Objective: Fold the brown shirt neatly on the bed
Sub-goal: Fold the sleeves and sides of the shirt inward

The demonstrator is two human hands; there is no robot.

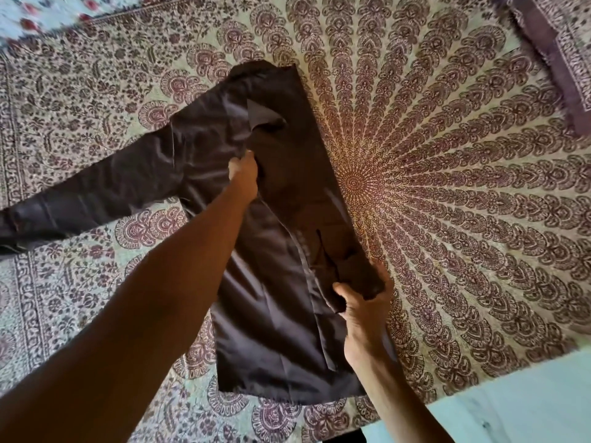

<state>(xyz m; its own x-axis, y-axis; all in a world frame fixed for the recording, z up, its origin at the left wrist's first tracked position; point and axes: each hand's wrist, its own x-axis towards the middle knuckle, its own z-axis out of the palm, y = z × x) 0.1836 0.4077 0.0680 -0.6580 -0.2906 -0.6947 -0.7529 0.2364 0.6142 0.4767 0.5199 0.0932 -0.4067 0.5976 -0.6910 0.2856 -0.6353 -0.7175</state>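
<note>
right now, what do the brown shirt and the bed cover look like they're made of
The brown shirt: thin woven cloth with a slight sheen, perhaps polyester or satin; pale highlights run along its creases. The bed cover: matte printed cloth, probably cotton; no shine.

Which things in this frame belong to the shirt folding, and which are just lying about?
In the job:
brown shirt, one side folded over
left hand and right hand, both gripping it
bed beneath it

Lying about:
purple-bordered cloth, far right corner
floral cloth, far left corner
</note>
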